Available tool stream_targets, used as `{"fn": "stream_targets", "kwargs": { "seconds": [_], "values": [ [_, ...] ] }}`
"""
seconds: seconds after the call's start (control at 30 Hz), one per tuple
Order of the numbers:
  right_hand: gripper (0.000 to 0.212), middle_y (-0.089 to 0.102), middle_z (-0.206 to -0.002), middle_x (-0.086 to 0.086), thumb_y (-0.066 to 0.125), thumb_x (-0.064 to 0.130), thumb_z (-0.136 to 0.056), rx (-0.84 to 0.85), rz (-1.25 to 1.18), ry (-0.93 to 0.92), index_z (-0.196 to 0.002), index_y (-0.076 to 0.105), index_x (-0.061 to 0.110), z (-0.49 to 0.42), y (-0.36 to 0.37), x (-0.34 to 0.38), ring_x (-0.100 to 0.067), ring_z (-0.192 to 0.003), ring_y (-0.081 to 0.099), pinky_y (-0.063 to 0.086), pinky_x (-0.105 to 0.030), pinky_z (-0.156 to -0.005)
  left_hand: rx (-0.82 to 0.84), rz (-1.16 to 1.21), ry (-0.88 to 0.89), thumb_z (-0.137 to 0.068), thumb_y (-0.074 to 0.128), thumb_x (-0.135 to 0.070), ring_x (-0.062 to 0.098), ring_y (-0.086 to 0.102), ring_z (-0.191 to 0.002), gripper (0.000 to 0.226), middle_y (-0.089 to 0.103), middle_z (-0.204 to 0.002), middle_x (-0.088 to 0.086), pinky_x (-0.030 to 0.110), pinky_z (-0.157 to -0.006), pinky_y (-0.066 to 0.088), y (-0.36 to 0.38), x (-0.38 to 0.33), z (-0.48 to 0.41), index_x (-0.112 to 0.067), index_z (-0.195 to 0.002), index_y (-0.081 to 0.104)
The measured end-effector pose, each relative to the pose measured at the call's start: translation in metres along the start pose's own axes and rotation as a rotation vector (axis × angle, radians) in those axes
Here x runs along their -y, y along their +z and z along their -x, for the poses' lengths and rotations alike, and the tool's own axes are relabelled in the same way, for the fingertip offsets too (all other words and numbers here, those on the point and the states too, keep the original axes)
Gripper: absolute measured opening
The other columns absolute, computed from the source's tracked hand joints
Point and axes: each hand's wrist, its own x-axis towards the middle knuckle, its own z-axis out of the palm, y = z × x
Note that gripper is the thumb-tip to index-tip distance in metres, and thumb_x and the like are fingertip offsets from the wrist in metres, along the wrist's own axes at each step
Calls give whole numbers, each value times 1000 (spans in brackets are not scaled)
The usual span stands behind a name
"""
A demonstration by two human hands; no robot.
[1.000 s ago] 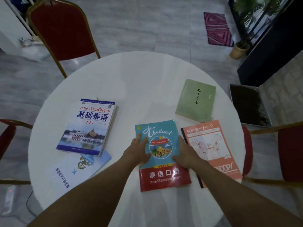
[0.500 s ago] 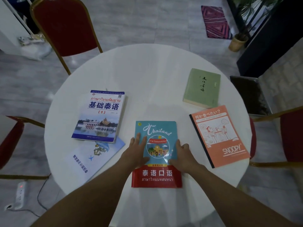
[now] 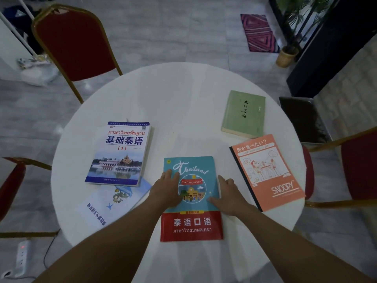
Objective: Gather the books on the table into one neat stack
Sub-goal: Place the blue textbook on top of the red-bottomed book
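Note:
Several books lie apart on the round white table (image 3: 183,103). A teal and red Thailand book (image 3: 192,223) lies flat at the near middle. My left hand (image 3: 166,190) rests flat on its left edge and my right hand (image 3: 228,196) rests flat on its right edge, thumb on the cover. A blue and white textbook (image 3: 122,154) lies to the left, overlapping a pale blue booklet (image 3: 110,203). An orange Snoopy notebook (image 3: 267,170) lies to the right, with a green book (image 3: 244,114) behind it.
Red chairs with gold frames stand at the back left (image 3: 75,43), left (image 3: 10,184) and right (image 3: 359,166). A dark tray (image 3: 302,119) sits past the table's right edge. A power strip (image 3: 21,254) lies on the floor at lower left.
The Thailand book has slid left, away from the orange notebook, and turned square to me. Both hands stayed on its edges.

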Motion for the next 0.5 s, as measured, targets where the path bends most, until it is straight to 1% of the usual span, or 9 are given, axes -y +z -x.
{"fn": "stream_targets", "kwargs": {
  "seconds": [0.07,0.17,0.23,0.3,0.4,0.43,0.5],
  "values": [
    [77,38,-143,-10,70,43,-89,-19,23,-10,-150,30,20,-5,-9,0,-25,-134,44,47,-37,-100,-1,9,-7,-79,69,-48,27,34,-141,80,25,-157,9,44,-108,43,-6,-3,-3,-24,-144,29],
    [83,34,-152,-11,69,44,-90,-24,28,-23,-156,24,20,-13,-20,4,-26,-139,42,45,-37,-104,-6,21,-42,-79,68,-53,28,32,-143,86,25,-158,10,46,-110,42,-17,-2,-6,-23,-147,27],
    [82,36,-150,-10,70,43,-90,-22,27,-41,-156,26,21,-20,-28,11,-26,-136,45,46,-36,-102,-22,24,-60,-81,66,-52,27,34,-141,85,26,-157,10,45,-109,42,-25,2,-8,-21,-148,26],
    [78,39,-144,-9,70,42,-89,-15,16,-71,-153,29,24,-28,-36,19,-26,-132,49,46,-34,-97,-28,-8,-99,-85,62,-47,28,31,-143,86,19,-160,9,45,-111,39,-33,7,-8,-19,-152,18],
    [68,43,-135,-7,69,42,-87,-5,24,-118,-145,37,26,-39,-47,31,-26,-124,54,52,-37,-98,-32,-30,-142,-87,61,-46,29,23,-147,85,15,-162,9,48,-114,32,-43,16,-8,-20,-153,14],
    [67,43,-135,-8,68,43,-87,-2,39,-127,-144,37,24,-42,-50,34,-26,-124,54,53,-40,-99,-35,-21,-150,-86,61,-46,29,21,-148,85,15,-162,8,49,-115,30,-45,17,-9,-21,-153,14],
    [77,39,-143,-10,67,44,-88,10,71,-133,-152,31,20,-47,-56,38,-27,-129,51,50,-40,-103,-43,4,-172,-86,62,-46,28,18,-149,86,15,-162,7,51,-115,28,-49,18,-10,-22,-154,14]
  ]
}}
